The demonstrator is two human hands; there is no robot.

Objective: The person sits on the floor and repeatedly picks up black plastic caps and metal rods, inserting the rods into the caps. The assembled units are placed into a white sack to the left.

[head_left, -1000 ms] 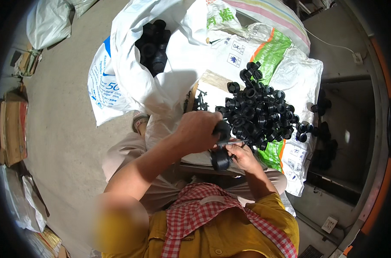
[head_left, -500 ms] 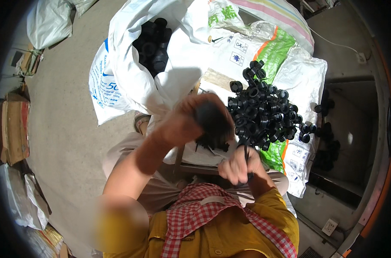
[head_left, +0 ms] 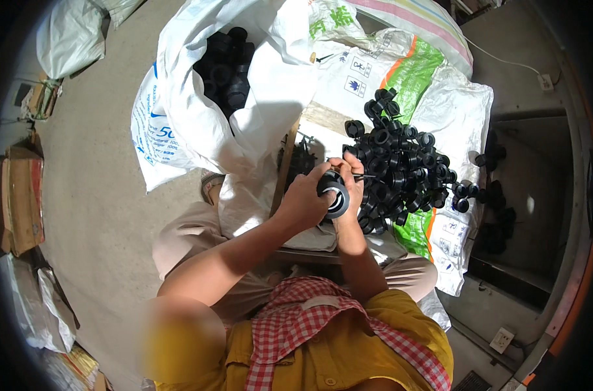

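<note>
My left hand [head_left: 303, 202] is closed round a black plastic collar-shaped part [head_left: 339, 207], whose round opening faces up. My right hand [head_left: 352, 189] meets it from the other side, fingers bent at the part's far edge. A thin black strip [head_left: 368, 176] sticks out to the right from between the right fingers; what it belongs to is partly hidden. Just right of my hands is a heap of black caps and rings [head_left: 401, 169]. Small, thin black pieces [head_left: 303, 156] lie beyond my left hand, beside a wooden edge [head_left: 285, 163].
An opened white sack [head_left: 270, 85] holding larger black parts [head_left: 226, 72] stands at the far left. Printed white and green sacks [head_left: 410, 85] lie under the heap. More black pieces [head_left: 495, 195] are at the right, near a dark recess. A cardboard box [head_left: 24, 199] stands at the left.
My left hand has brought the black collar-shaped part down and nearer. My right hand has risen away from my lap with the thin black strip, and the two hands now meet at the part.
</note>
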